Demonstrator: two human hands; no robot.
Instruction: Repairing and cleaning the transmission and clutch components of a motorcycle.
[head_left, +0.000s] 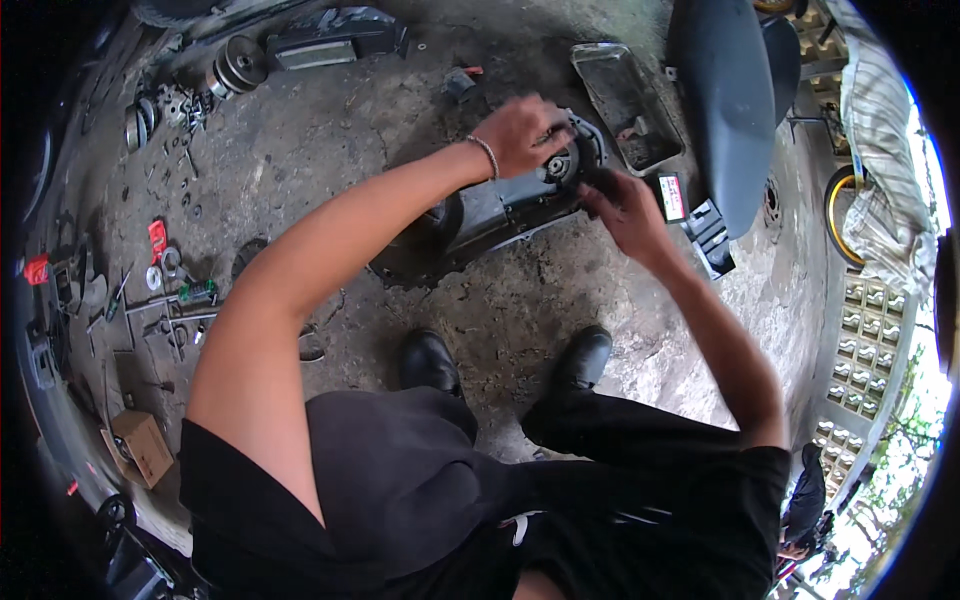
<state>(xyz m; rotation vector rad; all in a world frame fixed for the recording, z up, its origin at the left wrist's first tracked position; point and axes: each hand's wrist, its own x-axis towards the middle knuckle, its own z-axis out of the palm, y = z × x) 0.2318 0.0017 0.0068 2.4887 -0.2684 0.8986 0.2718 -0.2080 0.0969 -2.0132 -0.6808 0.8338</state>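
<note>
On my feed the engine casing [478, 215] lies on the floor [310, 130], my left hand [520, 138] blurred at its far end, my right hand [628, 210] beside that; I can't tell either grip's state.

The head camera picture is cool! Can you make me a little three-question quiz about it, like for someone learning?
1. Which hand at the machine part has a bracelet at its wrist?
2. True or false: the cardboard box lies to the right of the machine part.
3. Pick one. The shoes are: A white, B black, C red.

Key:
1. The left hand.
2. False; the cardboard box is on the left, lower in the picture.
3. B.
</note>
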